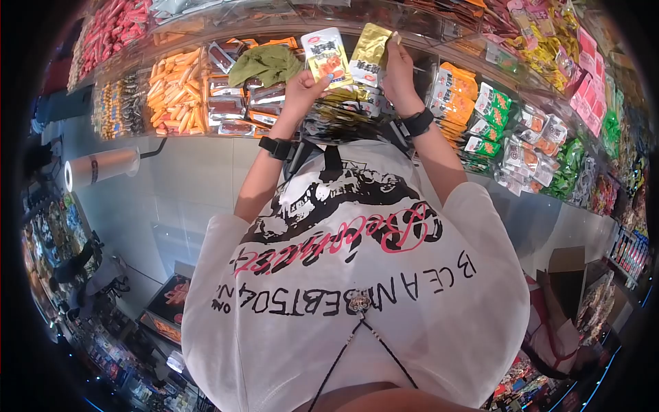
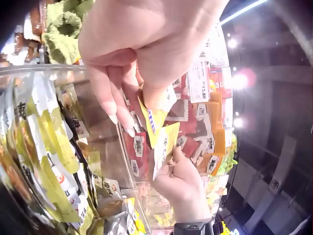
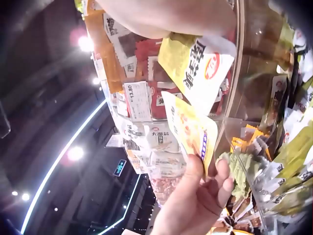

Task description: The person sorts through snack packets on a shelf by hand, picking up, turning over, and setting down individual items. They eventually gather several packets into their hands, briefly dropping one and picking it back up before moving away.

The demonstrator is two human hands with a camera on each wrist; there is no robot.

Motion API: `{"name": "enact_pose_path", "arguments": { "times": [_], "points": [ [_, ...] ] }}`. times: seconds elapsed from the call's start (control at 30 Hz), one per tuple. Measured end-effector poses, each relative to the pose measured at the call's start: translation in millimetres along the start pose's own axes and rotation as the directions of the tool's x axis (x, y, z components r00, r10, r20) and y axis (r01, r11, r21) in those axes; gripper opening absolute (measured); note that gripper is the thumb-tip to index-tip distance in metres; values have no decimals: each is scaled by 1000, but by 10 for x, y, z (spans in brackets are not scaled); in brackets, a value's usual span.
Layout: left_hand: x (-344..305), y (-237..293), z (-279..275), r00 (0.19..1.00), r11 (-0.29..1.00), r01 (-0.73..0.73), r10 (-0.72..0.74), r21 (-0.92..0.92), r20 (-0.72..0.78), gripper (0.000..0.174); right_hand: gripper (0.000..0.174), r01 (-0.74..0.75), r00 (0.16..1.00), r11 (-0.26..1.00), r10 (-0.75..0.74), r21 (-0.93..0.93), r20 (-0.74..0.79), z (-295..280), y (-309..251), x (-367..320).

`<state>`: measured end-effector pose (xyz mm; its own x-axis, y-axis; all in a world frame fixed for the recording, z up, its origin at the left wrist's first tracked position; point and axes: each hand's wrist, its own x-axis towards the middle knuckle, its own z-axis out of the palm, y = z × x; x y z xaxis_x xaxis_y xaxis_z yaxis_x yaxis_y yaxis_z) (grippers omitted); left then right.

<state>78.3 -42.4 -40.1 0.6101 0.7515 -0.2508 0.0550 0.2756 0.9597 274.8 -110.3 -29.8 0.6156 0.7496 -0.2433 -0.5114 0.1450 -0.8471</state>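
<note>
My left hand pinches a white and yellow snack packet by its lower edge, thumb on the printed front. Beside it, my right hand grips a gold and white snack packet along its right side. In the right wrist view the white and yellow packet overlaps the lower corner of the gold one. Both packets are held up above a bin of similar packets. A crumpled green cloth lies just left of my left hand.
Orange-wrapped sticks fill a bin to the left. Orange packets and green packets are stacked to the right. Clear dividers separate the bins. A bag roll sticks out from the counter's front at the left.
</note>
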Motion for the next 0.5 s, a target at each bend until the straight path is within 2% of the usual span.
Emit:
{"name": "enact_pose_path", "arguments": {
  "times": [0.03, 0.1, 0.13, 0.17, 0.2, 0.23, 0.27, 0.3, 0.37, 0.4, 0.43, 0.5],
  "points": [
    [-84, 58, 54, 997, 994, 48, -54, -103, -54, 13, 28, -1, 1000, 1000, 1, 1, 2, 67, -16, -55],
    [-185, 90, 140, 995, 988, 92, -97, -121, -38, 15, 30, -251, 963, 944, 220, 215, 159, 194, -14, -191],
    [-205, 30, 150, 995, 995, 94, -93, -33, 35, 20, 30, -372, 902, 923, 336, 94, 270, 117, -13, -192],
    [-222, -39, 166, 990, 995, 88, -93, 53, 109, 25, 30, -375, 900, 923, 340, 90, 273, 155, 34, -221],
    [-225, -80, 207, 992, 996, 89, -86, -21, 90, 25, 29, -367, 893, 930, 346, 19, 289, 244, 85, -290],
    [-230, -104, 192, 993, 996, 87, -85, -25, 86, 25, 29, -355, 885, 933, 353, -51, 304, 292, 117, -327],
    [-241, -127, 170, 993, 995, 93, -95, 34, 72, 25, 30, -268, 895, 947, 312, -177, 319, 223, 223, -279],
    [-261, -122, 156, 993, 991, 100, -105, 92, 58, 24, 30, -269, 893, 946, 315, -181, 322, 207, 225, -264],
    [-296, -126, 98, 993, 994, 106, -107, 37, 43, 25, 29, -253, 908, 932, 322, -261, 269, 158, 218, -242],
    [-312, -128, 73, 993, 994, 110, -110, -16, 31, 27, 23, -230, 946, 953, 266, -198, 183, 201, 81, -284],
    [-343, -62, 76, 994, 994, 110, -109, -18, 26, 27, 23, -231, 945, 952, 269, -201, 187, 209, 11, -256],
    [-390, 74, 79, 983, 976, 149, -163, -160, -81, 29, 20, -168, 986, 972, 167, 166, 21, 198, -102, -184]
  ]
}}
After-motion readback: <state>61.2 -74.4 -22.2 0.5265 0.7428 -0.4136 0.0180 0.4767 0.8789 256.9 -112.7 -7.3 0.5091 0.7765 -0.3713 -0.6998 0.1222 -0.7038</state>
